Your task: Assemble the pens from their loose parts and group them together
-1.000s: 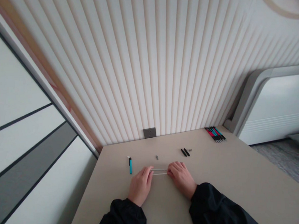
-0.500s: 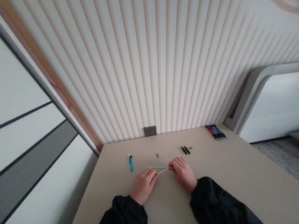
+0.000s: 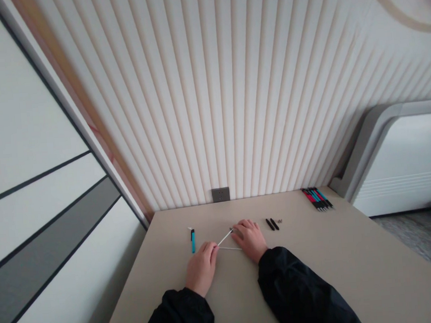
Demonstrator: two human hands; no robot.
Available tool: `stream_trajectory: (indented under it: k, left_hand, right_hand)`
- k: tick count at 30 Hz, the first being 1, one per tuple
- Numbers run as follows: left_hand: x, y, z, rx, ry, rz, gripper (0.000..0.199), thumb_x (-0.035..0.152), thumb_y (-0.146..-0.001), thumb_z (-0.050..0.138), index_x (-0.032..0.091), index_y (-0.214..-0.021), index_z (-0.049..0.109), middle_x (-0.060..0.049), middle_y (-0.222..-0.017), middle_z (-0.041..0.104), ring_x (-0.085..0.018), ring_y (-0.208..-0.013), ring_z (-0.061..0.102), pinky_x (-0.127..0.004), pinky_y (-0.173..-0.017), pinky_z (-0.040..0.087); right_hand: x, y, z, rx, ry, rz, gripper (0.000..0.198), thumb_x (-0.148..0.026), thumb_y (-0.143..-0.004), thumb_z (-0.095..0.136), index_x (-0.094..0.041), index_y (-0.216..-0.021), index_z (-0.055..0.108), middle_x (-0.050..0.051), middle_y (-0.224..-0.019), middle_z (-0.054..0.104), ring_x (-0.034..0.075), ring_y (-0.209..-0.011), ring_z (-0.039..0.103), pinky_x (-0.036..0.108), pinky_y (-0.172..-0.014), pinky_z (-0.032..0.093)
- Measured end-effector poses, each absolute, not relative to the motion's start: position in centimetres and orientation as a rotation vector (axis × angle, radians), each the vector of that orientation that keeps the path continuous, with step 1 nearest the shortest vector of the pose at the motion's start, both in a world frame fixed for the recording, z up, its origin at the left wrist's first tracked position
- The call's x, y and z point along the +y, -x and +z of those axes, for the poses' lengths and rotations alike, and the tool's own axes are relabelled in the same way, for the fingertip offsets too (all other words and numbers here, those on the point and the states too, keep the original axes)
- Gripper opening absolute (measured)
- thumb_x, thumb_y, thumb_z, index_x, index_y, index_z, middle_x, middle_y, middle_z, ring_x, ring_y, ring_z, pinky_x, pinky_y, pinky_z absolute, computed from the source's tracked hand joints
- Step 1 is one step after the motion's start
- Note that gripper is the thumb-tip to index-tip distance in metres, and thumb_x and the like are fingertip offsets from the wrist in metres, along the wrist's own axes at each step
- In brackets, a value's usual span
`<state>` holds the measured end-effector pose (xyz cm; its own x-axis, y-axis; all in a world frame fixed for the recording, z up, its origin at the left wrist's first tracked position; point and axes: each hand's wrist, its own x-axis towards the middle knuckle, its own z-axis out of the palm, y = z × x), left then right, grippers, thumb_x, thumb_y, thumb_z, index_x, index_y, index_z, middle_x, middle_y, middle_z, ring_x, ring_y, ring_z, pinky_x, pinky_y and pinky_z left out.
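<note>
Two thin white sticks that look like pen refills spread out from the fingertips of my left hand (image 3: 203, 267), which is closed on their near ends. One white refill (image 3: 225, 238) slants up to the right, and a second white refill (image 3: 230, 249) runs nearly level toward my right palm. My right hand (image 3: 250, 238) has thumb and fingers drawn together at a tiny grey piece (image 3: 231, 229), beside the slanted refill's far end. Whether the piece is gripped is too small to tell. A blue and black pen barrel (image 3: 193, 241) lies beyond my left hand.
Two black pen grips (image 3: 271, 224) lie right of my right hand, with tiny metal parts (image 3: 279, 221) beside them. Several red, blue and black pens (image 3: 317, 199) sit at the table's back right corner. A socket (image 3: 220, 194) is on the ribbed wall behind the table (image 3: 320, 262).
My right hand has let go of the refill ends and moved left and away to the tiny grey piece. My left hand now holds both refills' ends. The view has tilted slightly up.
</note>
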<state>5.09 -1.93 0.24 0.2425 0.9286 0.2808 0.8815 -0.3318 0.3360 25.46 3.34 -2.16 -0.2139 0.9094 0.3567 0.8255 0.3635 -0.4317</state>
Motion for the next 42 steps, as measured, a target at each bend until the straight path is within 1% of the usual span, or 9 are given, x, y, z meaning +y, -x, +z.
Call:
stream_trajectory:
  k: [3, 8, 11, 19, 26, 33, 36, 40, 42]
  left_hand:
    - [-2.0, -5.2, 0.2, 1.749, -2.365, 0.673, 0.027, 0.031, -0.099, 0.031, 0.022, -0.091, 0.055, -0.001, -0.086, 0.064, -0.017, -0.075, 0.063, -0.025, -0.064, 0.042]
    - [-1.9, -5.2, 0.1, 1.763, -2.348, 0.668, 0.028, 0.032, -0.098, 0.031, 0.022, -0.09, 0.056, -0.002, -0.085, 0.064, -0.017, -0.075, 0.063, -0.026, -0.064, 0.042]
    - [-1.9, -5.2, 0.0, 1.75, -2.342, 0.681, 0.028, 0.031, -0.098, 0.032, 0.022, -0.089, 0.057, -0.002, -0.085, 0.064, -0.018, -0.075, 0.063, -0.026, -0.064, 0.043]
    - [-1.9, -5.2, 0.1, 1.751, -2.357, 0.649, 0.028, 0.032, -0.098, 0.032, 0.022, -0.089, 0.057, -0.001, -0.085, 0.065, -0.017, -0.075, 0.064, -0.025, -0.064, 0.042]
    - [-1.9, -5.3, 0.4, 1.746, -2.348, 0.625, 0.029, 0.032, -0.098, 0.032, 0.022, -0.088, 0.058, -0.001, -0.084, 0.064, -0.017, -0.075, 0.063, -0.025, -0.064, 0.041]
    - [-2.1, -5.2, 0.3, 1.753, -2.349, 0.596, 0.029, 0.032, -0.098, 0.032, 0.022, -0.089, 0.057, -0.002, -0.086, 0.065, -0.016, -0.075, 0.063, -0.024, -0.063, 0.041]
    - [-2.0, -5.2, 0.2, 1.737, -2.36, 0.612, 0.029, 0.033, -0.098, 0.032, 0.022, -0.09, 0.058, -0.002, -0.086, 0.065, -0.017, -0.075, 0.064, -0.024, -0.063, 0.041]
    - [-2.0, -5.3, 0.2, 1.726, -2.38, 0.588, 0.029, 0.032, -0.098, 0.033, 0.022, -0.089, 0.058, -0.002, -0.084, 0.065, -0.017, -0.073, 0.064, -0.024, -0.062, 0.041]
    - [-2.0, -5.3, 0.2, 1.729, -2.387, 0.584, 0.028, 0.031, -0.098, 0.033, 0.022, -0.089, 0.058, -0.002, -0.084, 0.065, -0.017, -0.073, 0.064, -0.024, -0.062, 0.041]
  right_hand:
    - [3.5, -25.2, -2.1, -2.11, 1.523, 0.205, 0.019, -0.038, -0.087, 0.06, -0.027, -0.101, 0.068, 0.005, -0.099, 0.063, 0.022, -0.095, 0.054, 0.034, -0.084, 0.035]
    - [3.4, -25.3, -2.1, -2.112, 1.521, 0.199, 0.021, -0.038, -0.089, 0.058, -0.03, -0.107, 0.066, 0.004, -0.1, 0.062, 0.021, -0.096, 0.052, 0.034, -0.083, 0.033]
    - [3.4, -25.3, -2.0, -2.11, 1.532, 0.214, 0.02, -0.038, -0.089, 0.057, -0.031, -0.105, 0.068, 0.004, -0.1, 0.062, 0.021, -0.096, 0.052, 0.034, -0.082, 0.033]
    - [3.1, -25.4, -1.8, -2.105, 1.533, 0.209, 0.018, -0.031, -0.091, 0.054, -0.029, -0.097, 0.07, 0.004, -0.098, 0.064, 0.02, -0.095, 0.053, 0.033, -0.084, 0.032]
    - [2.9, -25.2, -1.7, -2.11, 1.527, 0.162, 0.016, -0.027, -0.09, 0.054, -0.027, -0.095, 0.069, 0.003, -0.097, 0.064, 0.019, -0.095, 0.053, 0.032, -0.085, 0.031]
    - [1.9, -25.9, -1.6, -2.13, 1.566, 0.14, 0.02, -0.019, -0.089, 0.052, -0.027, -0.096, 0.069, 0.003, -0.097, 0.065, 0.019, -0.095, 0.054, 0.032, -0.083, 0.032]
    - [1.4, -26.5, -1.6, -2.123, 1.548, 0.137, 0.019, -0.023, -0.091, 0.051, -0.027, -0.096, 0.069, 0.004, -0.098, 0.064, 0.02, -0.095, 0.054, 0.032, -0.083, 0.033]
    - [1.7, -26.3, -1.4, -2.109, 1.585, 0.147, 0.017, -0.031, -0.091, 0.053, -0.026, -0.089, 0.07, 0.004, -0.096, 0.065, 0.02, -0.093, 0.055, 0.033, -0.083, 0.034]
    - [2.0, -26.0, -1.3, -2.098, 1.603, 0.151, 0.018, -0.032, -0.091, 0.054, -0.025, -0.086, 0.07, 0.004, -0.095, 0.065, 0.02, -0.094, 0.055, 0.033, -0.083, 0.034]
